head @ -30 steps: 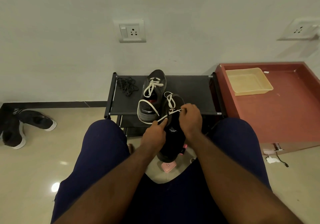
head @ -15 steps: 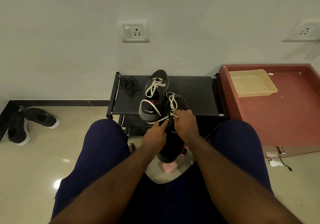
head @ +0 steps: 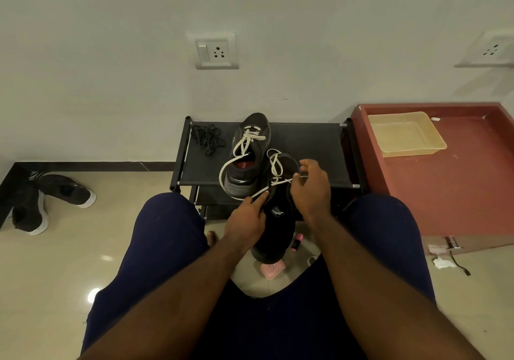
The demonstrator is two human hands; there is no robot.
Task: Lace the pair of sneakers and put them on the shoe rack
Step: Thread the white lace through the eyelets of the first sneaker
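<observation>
A black sneaker stands toe-up between my knees, leaning on the front bar of the black shoe rack. My left hand grips its side and pinches one end of the white lace. My right hand pinches the other lace end at the eyelets and draws it to the right. The second sneaker, with a loose white lace, lies on the rack's top shelf just beyond.
A tangle of black laces lies on the rack's left side. A red cabinet with a yellow tray stands to the right. Two dark shoes lie on the floor at left. Small pink items sit by my feet.
My right hand has moved up and to the right, pulling the lace taut across the eyelets. My left hand still holds the sneaker and the other lace end.
</observation>
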